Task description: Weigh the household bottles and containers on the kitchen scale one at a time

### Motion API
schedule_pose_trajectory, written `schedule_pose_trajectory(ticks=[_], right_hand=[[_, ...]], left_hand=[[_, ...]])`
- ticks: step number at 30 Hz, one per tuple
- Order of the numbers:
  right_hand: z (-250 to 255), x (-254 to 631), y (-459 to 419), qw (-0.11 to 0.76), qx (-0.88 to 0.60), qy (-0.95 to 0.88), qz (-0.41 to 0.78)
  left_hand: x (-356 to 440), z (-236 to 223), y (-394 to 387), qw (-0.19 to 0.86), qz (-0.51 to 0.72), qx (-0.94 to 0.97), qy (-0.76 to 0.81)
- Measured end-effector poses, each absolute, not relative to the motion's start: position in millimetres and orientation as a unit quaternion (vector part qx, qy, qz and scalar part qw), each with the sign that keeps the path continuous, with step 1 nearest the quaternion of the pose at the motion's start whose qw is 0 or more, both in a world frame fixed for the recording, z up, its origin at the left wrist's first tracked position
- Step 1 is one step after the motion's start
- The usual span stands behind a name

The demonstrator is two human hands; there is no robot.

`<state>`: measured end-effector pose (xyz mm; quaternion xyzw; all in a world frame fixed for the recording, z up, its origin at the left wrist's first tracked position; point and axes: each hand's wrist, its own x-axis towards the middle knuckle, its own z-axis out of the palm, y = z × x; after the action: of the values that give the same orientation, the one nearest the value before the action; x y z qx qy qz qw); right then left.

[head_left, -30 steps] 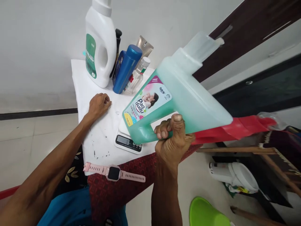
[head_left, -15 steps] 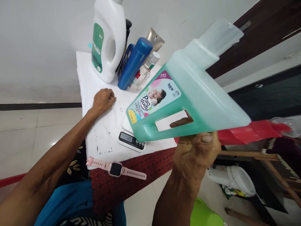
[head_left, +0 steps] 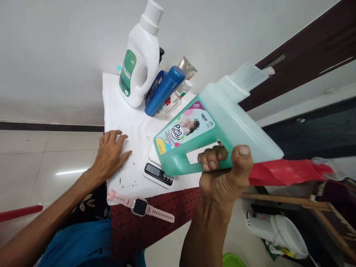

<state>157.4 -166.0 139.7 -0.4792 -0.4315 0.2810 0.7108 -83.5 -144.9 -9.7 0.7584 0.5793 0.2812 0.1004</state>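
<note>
Gripping the green bottle by its handle, the right hand has its fingers curled through the gap and its thumb laid along the near side. From where I stand, the bottle slants away to the right of the kitchen scale, its lower end over the platform and apparently resting there, though the contact itself is hidden. I'd take this for a weighing step, since digits show on the display, too small for me to trust. To my mind the next move calls either for slackening those fingers so the weight settles alone, or for a level lift by the handle that doesn't drag the scale along. Left of the scale, the left hand lies flat with fingers spread, holding nothing, on the white cloth. Beyond the scale stand a white jug, a blue bottle and a clear bottle, close together. On the near side of the scale lies a pink-strapped watch, and well to its right a red wrapped thing shows from behind the green bottle; what it is, I cannot tell.
</note>
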Motion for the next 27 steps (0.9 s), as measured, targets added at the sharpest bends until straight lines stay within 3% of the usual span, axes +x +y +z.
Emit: schedule_pose_trajectory(ticks=[8,14,27], right_hand=[[147,111,-134,0.748,-0.452,-0.398,0.278],[124,69,-87,0.704,-0.441,-0.444,0.336],[87,37,-24,0.657,-0.455,-0.524,0.294]], left_hand=[[-74,-57,-185,0.090,0.394,0.687,0.604],[-77,-58,-177,0.093,0.403,0.694,0.589],[-84,-53,-174,0.089,0.401,0.709,0.573]])
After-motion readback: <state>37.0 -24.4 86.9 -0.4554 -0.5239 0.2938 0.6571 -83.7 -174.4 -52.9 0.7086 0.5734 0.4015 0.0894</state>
